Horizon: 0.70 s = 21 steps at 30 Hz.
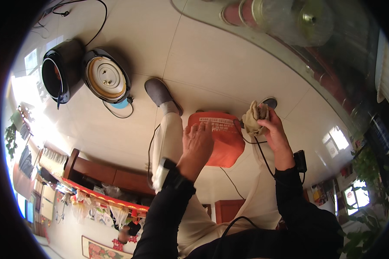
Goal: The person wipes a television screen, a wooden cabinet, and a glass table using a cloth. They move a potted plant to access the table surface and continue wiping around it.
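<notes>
Between my knees is an orange-red object with printed writing on its upper face. I cannot tell whether it is a bag or a casing. My left hand lies over its left side, palm down, fingers extended and holding nothing. At its upper right, my right hand pinches a crumpled beige cloth between thumb and fingers. A dark plug-like end and a thin cable show beside the cloth. My right palm is partly hidden by the cloth.
At the upper left, a black cooker-like appliance body stands beside an open round lid with a corded blue item below. A glass-topped table curves along the right. Brown wooden furniture lies lower left. Loose cables cross the tiled floor.
</notes>
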Available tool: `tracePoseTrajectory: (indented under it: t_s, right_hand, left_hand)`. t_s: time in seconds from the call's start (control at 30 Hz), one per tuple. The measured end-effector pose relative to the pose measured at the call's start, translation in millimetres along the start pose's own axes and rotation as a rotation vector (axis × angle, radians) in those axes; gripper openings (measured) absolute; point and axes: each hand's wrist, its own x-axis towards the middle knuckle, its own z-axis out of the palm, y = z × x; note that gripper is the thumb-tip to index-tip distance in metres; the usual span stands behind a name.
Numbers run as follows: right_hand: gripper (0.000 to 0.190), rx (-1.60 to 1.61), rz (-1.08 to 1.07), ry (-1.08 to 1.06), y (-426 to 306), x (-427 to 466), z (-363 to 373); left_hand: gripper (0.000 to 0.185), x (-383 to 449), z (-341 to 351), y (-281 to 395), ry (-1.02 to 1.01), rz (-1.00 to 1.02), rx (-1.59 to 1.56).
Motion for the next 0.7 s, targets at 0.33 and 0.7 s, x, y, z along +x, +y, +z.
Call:
tracePoseTrajectory:
  t_s: [0.33, 0.7]
  right_hand:
    - [0.053, -0.624, -0.187, -0.446, -80, 48, 39]
    - [0.054, -0.943, -0.542, -0.454, -134, 71, 63]
  left_hand:
    - [0.027, 37, -157, -5, 0.149, 0.305, 0.519]
    - [0.037, 95, -234, -9, 0.447, 0.171, 0.532]
